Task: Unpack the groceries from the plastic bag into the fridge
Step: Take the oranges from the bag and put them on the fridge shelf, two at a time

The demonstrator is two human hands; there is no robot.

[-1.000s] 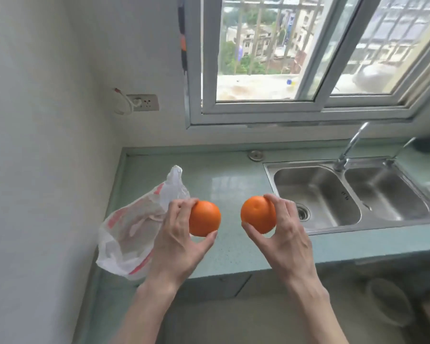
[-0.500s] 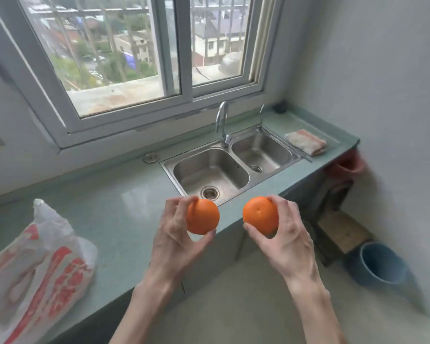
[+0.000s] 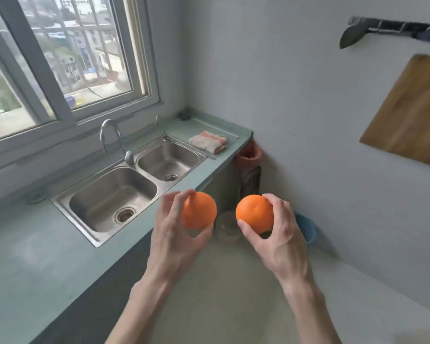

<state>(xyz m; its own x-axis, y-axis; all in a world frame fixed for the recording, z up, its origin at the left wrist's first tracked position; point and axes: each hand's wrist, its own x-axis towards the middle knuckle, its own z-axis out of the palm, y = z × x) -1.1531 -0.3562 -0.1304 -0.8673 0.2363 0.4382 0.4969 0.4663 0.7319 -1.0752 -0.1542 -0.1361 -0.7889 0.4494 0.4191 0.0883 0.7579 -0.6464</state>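
Two oranges, one pinched between thumb and fingers of our left hand, the other likewise in our right hand, held side by side but apart above the floor. Left of us runs the green worktop with its double sink, tap and folded cloth; a cutting board hangs at right.

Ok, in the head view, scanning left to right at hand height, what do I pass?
Sink → left hand → orange in the left hand → orange in the right hand → right hand → blue bucket.
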